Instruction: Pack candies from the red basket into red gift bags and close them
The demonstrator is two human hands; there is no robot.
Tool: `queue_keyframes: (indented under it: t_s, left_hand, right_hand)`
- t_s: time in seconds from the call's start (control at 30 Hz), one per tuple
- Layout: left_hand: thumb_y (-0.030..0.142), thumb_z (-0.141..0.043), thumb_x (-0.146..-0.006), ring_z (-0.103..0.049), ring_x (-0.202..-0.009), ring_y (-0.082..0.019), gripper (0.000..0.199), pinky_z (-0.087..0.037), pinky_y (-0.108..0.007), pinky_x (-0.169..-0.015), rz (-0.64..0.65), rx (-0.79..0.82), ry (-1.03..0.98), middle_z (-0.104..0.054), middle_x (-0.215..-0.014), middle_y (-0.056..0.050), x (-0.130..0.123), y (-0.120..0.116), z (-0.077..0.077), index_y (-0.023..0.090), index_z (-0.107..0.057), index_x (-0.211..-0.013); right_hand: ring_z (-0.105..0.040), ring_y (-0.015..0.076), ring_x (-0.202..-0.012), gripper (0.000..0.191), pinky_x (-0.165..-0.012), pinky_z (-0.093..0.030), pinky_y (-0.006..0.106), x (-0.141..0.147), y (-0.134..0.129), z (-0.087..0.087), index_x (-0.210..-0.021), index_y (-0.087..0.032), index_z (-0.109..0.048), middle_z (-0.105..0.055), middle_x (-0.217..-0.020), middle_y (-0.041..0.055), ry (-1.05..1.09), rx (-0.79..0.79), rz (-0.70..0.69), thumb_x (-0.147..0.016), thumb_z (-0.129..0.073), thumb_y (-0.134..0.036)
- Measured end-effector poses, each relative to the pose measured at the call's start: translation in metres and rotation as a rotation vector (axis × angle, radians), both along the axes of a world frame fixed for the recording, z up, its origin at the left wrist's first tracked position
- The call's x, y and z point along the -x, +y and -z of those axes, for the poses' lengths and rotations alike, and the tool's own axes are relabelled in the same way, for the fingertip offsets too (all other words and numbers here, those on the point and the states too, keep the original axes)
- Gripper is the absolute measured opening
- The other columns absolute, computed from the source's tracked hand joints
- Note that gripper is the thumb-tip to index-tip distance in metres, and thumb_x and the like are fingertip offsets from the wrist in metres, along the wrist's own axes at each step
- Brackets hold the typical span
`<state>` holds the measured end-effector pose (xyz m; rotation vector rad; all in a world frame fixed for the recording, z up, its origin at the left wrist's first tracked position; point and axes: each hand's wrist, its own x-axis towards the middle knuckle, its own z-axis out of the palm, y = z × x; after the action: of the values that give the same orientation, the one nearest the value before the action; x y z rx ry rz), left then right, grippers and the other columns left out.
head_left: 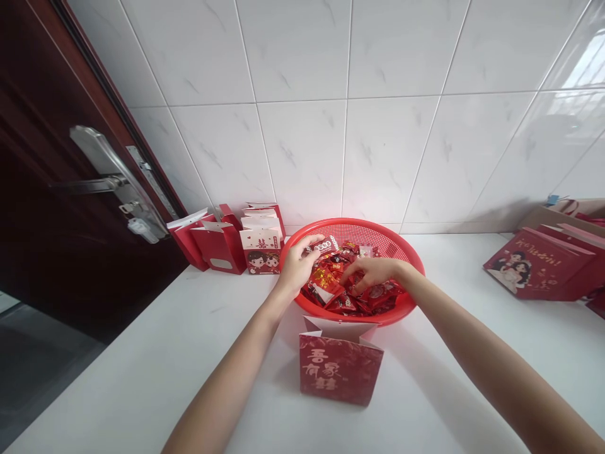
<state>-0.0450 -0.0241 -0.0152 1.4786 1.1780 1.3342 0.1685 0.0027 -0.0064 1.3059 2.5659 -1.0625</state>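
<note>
A red plastic basket (416, 252) with a perforated wall holds many small wrapped candies (326, 277), mostly red and gold. My left hand (297, 265) is at the basket's left side, thumb and fingers closed about a dark red candy packet (322, 246) with white lettering. Over the middle of the pile, my right hand (375, 272) points its fingers down into the candies; they are apart, and no candy shows between them. In front of the basket stands a dark red paper gift box (340, 372), upright with its top open and pale characters on its face.
Several red gift boxes (221, 247) stand at the back left against the tiled wall (302, 151). More red boxes (539, 265) and a brown cardboard box (543, 217) are at the right. A dark door (47, 189) with a metal handle borders the white table (179, 353) on the left.
</note>
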Motion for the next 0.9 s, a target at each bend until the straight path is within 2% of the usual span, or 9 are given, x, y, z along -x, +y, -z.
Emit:
queue_keyframes:
  t_s: [0.1, 0.2, 0.43, 0.63, 0.73, 0.8, 0.9]
  left_hand:
    - [0.019, -0.06, -0.079, -0.063, -0.121, -0.026, 0.033, -0.05, -0.039, -0.103, 0.018, -0.011, -0.023, -0.07, -0.131, -0.005, 0.001, 0.002, 0.003, 0.023, -0.076, -0.107]
    - [0.019, -0.061, -0.077, -0.063, -0.121, -0.026, 0.031, -0.05, -0.039, -0.102, 0.022, -0.019, -0.032, -0.072, -0.129, -0.005, 0.0, 0.002, 0.003, 0.023, -0.077, -0.104]
    - [0.019, -0.06, -0.077, -0.064, -0.119, -0.026, 0.031, -0.049, -0.039, -0.101, 0.028, -0.017, -0.01, -0.073, -0.124, -0.006, -0.001, -0.003, -0.002, 0.023, -0.078, -0.102]
    - [0.021, -0.06, -0.077, -0.066, -0.114, -0.025, 0.025, -0.049, -0.038, -0.101, 0.032, -0.003, -0.011, -0.076, -0.119, -0.006, -0.002, -0.004, -0.003, 0.022, -0.078, -0.094]
    - [0.021, -0.06, -0.076, -0.067, -0.111, -0.025, 0.024, -0.049, -0.039, -0.1, 0.027, 0.008, -0.014, -0.076, -0.119, -0.007, -0.002, -0.003, -0.003, 0.022, -0.078, -0.092]
    - [0.021, -0.061, -0.076, -0.067, -0.112, -0.025, 0.024, -0.049, -0.039, -0.1, 0.02, 0.007, -0.015, -0.076, -0.118, -0.007, -0.002, -0.003, -0.003, 0.022, -0.079, -0.092]
    - [0.021, -0.061, -0.076, -0.067, -0.112, -0.025, 0.025, -0.05, -0.038, -0.099, 0.025, 0.003, -0.015, -0.076, -0.119, -0.006, -0.001, -0.003, -0.004, 0.023, -0.079, -0.093]
  right_hand:
    - [-0.066, 0.023, -0.092, 0.037, -0.077, -0.047, 0.028, 0.003, 0.001, 0.003, -0.11, -0.025, -0.079, -0.076, -0.099, 0.0021, -0.007, 0.039, -0.006, -0.075, -0.077, -0.038]
    - [-0.064, 0.022, -0.083, 0.044, -0.07, -0.044, 0.028, 0.008, -0.001, 0.004, -0.102, -0.023, -0.08, -0.074, -0.089, 0.0023, -0.001, -0.016, 0.008, -0.066, -0.085, -0.047]
    - [-0.055, 0.0154, -0.066, 0.035, -0.062, -0.039, 0.026, 0.017, -0.008, 0.003, -0.078, -0.019, -0.076, -0.065, -0.068, -0.0011, 0.022, 0.007, -0.021, -0.062, -0.086, -0.049]
    - [-0.051, 0.0146, -0.065, 0.038, -0.059, -0.036, 0.026, 0.017, -0.013, 0.001, -0.077, -0.019, -0.072, -0.06, -0.064, -0.0027, 0.031, 0.056, -0.056, -0.062, -0.085, -0.053]
    - [-0.052, 0.0148, -0.066, 0.04, -0.058, -0.034, 0.027, 0.02, -0.014, 0.001, -0.078, -0.02, -0.07, -0.061, -0.068, -0.003, 0.005, 0.039, -0.089, -0.062, -0.085, -0.053]
    - [-0.052, 0.0149, -0.066, 0.04, -0.057, -0.035, 0.027, 0.023, -0.015, 0.0, -0.074, -0.02, -0.067, -0.061, -0.071, -0.0026, -0.023, 0.009, -0.096, -0.061, -0.086, -0.051]
    - [-0.049, 0.0135, -0.061, 0.039, -0.056, -0.034, 0.027, 0.027, -0.015, 0.0, -0.064, -0.019, -0.06, -0.057, -0.065, -0.0033, -0.05, 0.013, -0.103, -0.063, -0.085, -0.049]
